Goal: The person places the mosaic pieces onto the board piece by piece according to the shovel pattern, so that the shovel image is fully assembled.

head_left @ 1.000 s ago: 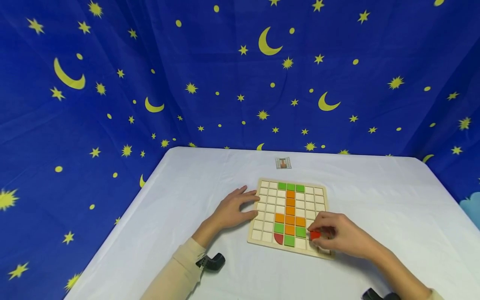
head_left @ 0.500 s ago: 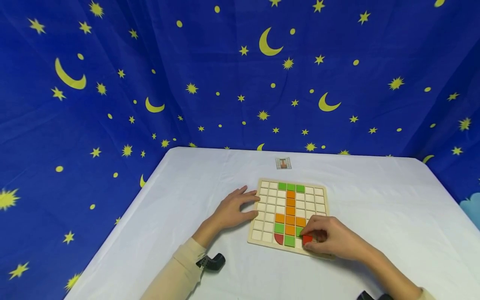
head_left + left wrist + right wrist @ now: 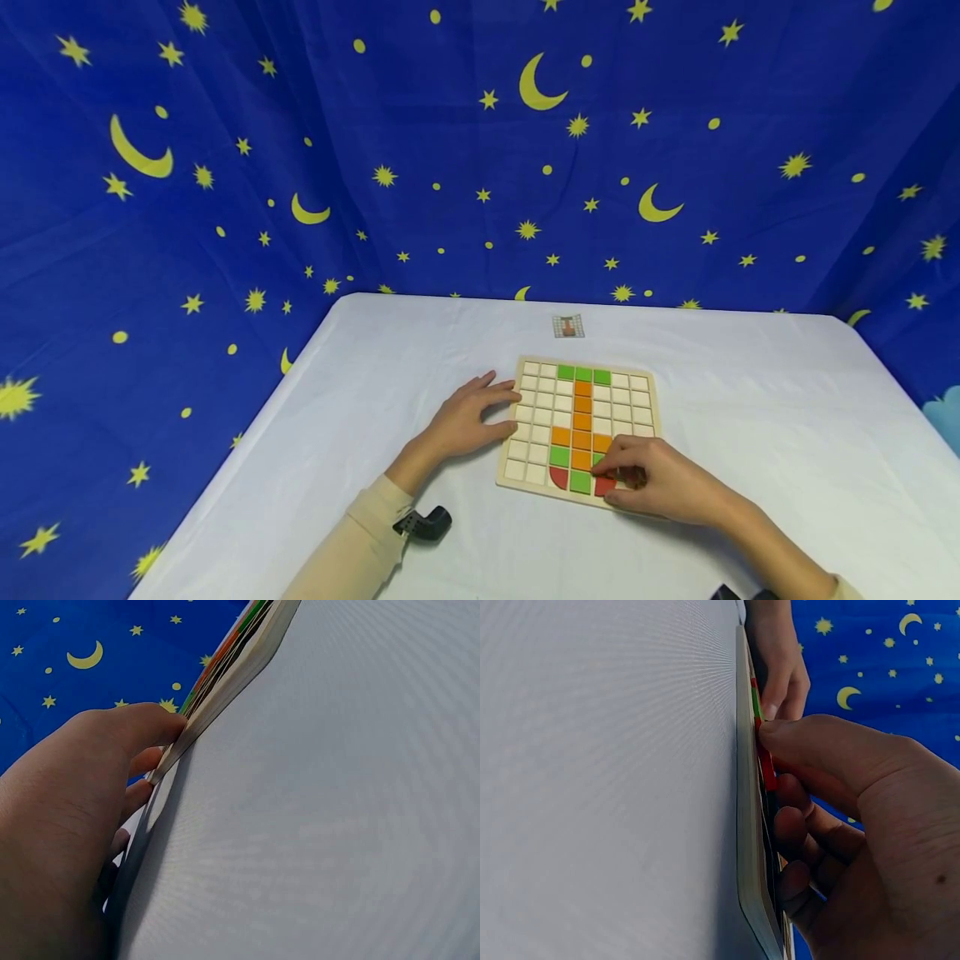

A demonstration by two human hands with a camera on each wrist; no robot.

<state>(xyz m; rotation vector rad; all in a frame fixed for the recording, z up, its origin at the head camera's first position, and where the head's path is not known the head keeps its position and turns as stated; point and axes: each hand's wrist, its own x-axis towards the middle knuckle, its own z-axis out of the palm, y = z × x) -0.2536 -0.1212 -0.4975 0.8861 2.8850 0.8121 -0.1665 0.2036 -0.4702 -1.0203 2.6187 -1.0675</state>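
Observation:
A square wooden grid board [image 3: 507,463] lies on the table, with green, orange and red tiles set in some of its cells. My right hand [image 3: 660,483] pinches a red tile [image 3: 604,487] between thumb and fingers at the near row, beside a green tile [image 3: 580,482]. In the right wrist view, the thumb lies on that red tile [image 3: 766,765], low against the board. A rounded red tile [image 3: 558,477] sits further left in the same row. My left hand [image 3: 467,421] rests with spread fingers at the board's left edge, its thumb touching the rim [image 3: 217,701].
A small pattern card [image 3: 568,326] lies behind the board on the white-covered table [image 3: 375,367]. A blue curtain [image 3: 450,150] with moons and stars hangs behind and to the sides. A black wrist camera [image 3: 424,525] sits at the left cuff.
My right hand has moved left with the red tile and lowered it onto the near row, right of the green tile. The left hand has stayed in place.

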